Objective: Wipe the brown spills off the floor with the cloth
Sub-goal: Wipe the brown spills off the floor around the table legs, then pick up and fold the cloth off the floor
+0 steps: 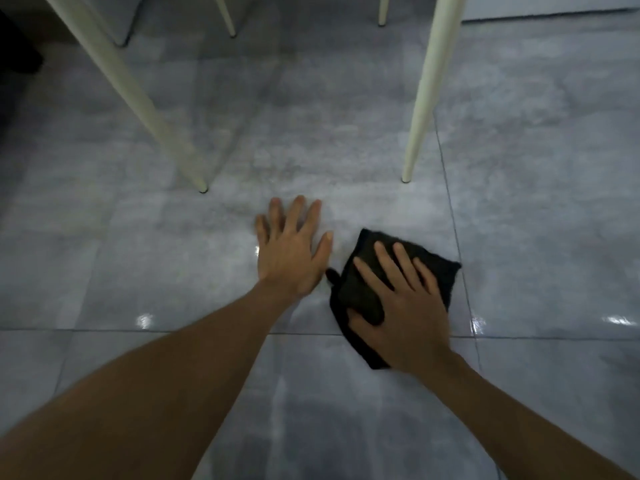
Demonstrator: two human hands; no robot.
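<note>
A dark folded cloth lies flat on the grey tiled floor, right of centre. My right hand presses down on it with fingers spread and the thumb curled over its near edge. My left hand rests flat on the bare tile just left of the cloth, fingers apart, holding nothing. No brown spill shows on the tiles around the hands; anything under the cloth is hidden.
Two cream table legs stand ahead, one slanting to a foot at left, one at right. Two more thin legs are farther back. Glossy tiles with dark grout lines run beside the cloth.
</note>
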